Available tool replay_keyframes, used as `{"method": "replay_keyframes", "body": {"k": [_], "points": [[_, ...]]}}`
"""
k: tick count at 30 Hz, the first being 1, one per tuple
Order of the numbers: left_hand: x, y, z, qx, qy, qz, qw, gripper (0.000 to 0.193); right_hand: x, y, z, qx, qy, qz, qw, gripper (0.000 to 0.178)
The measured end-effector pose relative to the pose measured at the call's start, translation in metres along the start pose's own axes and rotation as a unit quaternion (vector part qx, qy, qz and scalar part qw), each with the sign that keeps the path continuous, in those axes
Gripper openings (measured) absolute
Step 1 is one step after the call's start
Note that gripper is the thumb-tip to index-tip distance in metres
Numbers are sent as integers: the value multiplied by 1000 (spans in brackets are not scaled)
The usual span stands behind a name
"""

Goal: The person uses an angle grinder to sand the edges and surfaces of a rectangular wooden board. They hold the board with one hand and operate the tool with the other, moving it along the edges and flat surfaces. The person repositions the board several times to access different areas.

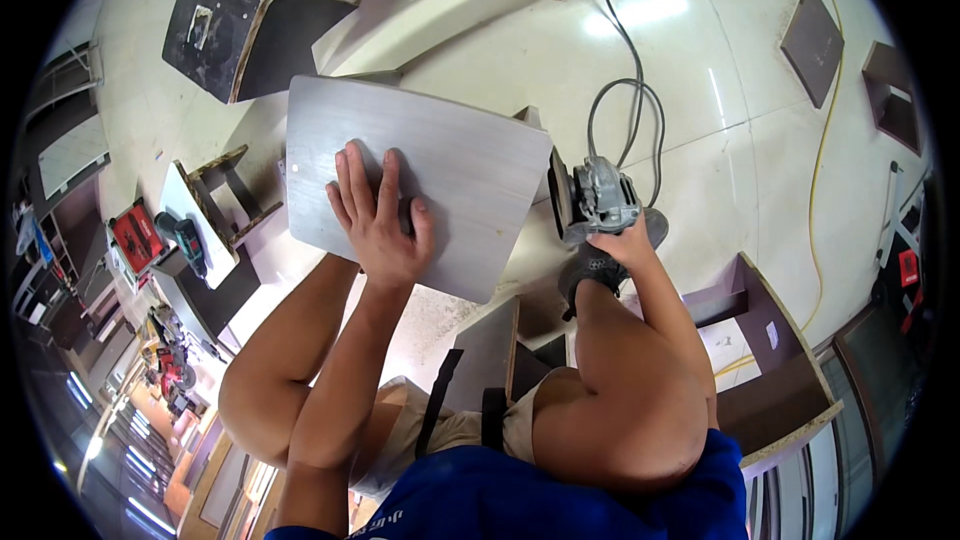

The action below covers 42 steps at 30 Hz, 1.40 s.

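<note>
A grey wood-grain board (450, 175) with rounded corners lies in front of me, over my left knee side. My left hand (383, 225) rests flat on its face with the fingers spread. To the right of the board, my right hand (628, 240) is wrapped round an angle grinder (603, 195). The grinder's dark disc faces left, close by the board's right edge; whether they touch I cannot tell. A black cable (640, 90) loops away from the grinder toward the far side. My right foot's dark shoe is partly hidden below the tool.
A dark cabinet piece (215, 35) stands at far left. Nearer left, a green drill (187, 240) lies on a white panel beside a red case (135, 235). An open brown box (770, 360) is at right. A yellow cord (822, 160) crosses the floor near a brown panel (812, 45).
</note>
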<state>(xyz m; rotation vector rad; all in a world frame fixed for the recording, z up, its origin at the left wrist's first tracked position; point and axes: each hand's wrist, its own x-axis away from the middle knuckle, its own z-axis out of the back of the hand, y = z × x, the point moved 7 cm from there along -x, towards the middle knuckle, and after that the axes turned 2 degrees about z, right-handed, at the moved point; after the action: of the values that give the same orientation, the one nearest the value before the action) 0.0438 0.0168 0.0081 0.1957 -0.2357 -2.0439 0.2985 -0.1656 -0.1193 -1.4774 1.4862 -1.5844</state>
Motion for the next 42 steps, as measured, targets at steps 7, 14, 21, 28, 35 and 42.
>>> {"method": "replay_keyframes", "body": {"k": [7,14,21,28,35,42], "points": [[-3,4,-2,18,-6,-1,1000,59,-20,-13,13,-1,-17,-112,994,38],[-2,3,-1,6,-14,-1,1000,60,-30,-24,30,95,-81,-7,992,46],[0,1,-1,2,-12,0,1000,60,-38,-27,19,16,20,-53,998,44],[1,2,0,10,-1,-6,1000,61,-33,-33,46,-29,10,-73,997,58],[-1,13,7,7,6,12,1000,58,-6,-160,55,55,44,27,997,40],[-4,32,3,-28,23,62,997,60,-3,-272,25,-3,50,103,993,29]]}}
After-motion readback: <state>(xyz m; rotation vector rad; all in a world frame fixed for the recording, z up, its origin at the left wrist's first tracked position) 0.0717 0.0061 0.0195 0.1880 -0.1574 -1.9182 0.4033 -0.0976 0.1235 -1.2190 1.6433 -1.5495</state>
